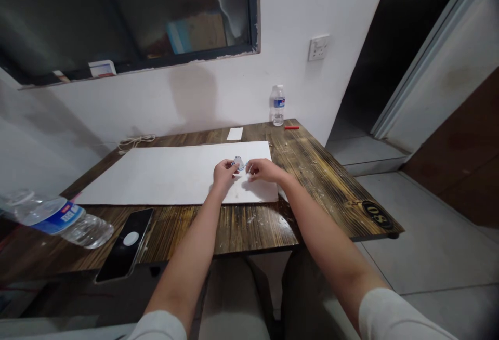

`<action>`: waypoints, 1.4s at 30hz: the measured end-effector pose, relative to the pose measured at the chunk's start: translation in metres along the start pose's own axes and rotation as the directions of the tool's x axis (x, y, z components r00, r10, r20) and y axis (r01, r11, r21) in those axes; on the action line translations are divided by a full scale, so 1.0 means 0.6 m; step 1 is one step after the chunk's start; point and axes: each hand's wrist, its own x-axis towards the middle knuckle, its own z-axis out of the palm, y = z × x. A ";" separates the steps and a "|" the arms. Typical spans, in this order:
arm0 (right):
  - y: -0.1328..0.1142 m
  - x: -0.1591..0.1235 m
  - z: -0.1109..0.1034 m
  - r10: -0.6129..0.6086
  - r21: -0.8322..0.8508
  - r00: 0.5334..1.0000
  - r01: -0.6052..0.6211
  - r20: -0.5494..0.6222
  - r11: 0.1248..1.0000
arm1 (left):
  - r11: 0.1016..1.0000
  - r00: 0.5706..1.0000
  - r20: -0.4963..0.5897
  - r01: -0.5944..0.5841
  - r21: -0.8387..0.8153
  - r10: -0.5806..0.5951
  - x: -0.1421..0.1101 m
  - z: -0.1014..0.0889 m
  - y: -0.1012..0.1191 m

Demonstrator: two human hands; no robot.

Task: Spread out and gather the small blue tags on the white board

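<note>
head view: blue-printed scrap [238,163], probably paper

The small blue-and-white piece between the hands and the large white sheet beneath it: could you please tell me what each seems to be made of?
The small blue-and-white piece looks like thin printed paper or card, judging by its creased edges; too small to be sure. The large white sheet seems matt card or foam board, lying flat with a clean edge.

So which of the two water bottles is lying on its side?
The clear plastic bottle beside the phone; the other bottle stands upright by the wall.
</note>
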 end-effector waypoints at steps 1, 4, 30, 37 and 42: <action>0.004 0.004 0.002 0.005 0.083 0.996 0.003 -0.089 0.997 | 1.000 1.000 0.025 0.007 -0.001 -0.007 -0.001 0.001 0.000; 0.014 0.013 0.008 0.048 0.248 0.957 0.026 -0.286 0.968 | 1.000 0.989 0.149 -0.004 0.007 0.003 -0.004 0.003 0.001; 0.047 0.011 0.026 -0.072 -0.598 0.991 -0.009 -0.111 0.802 | 0.934 0.983 -0.136 0.070 -0.349 -0.124 0.014 -0.003 0.000; 0.031 0.008 0.024 -0.048 -0.641 0.996 -0.012 -0.075 0.767 | 0.819 0.958 -0.118 0.154 -0.552 -0.260 0.018 -0.004 0.007; 0.022 0.007 0.026 -0.034 -0.667 0.992 -0.054 -0.119 0.743 | 0.782 0.943 -0.092 0.208 -0.588 -0.320 0.020 -0.005 0.008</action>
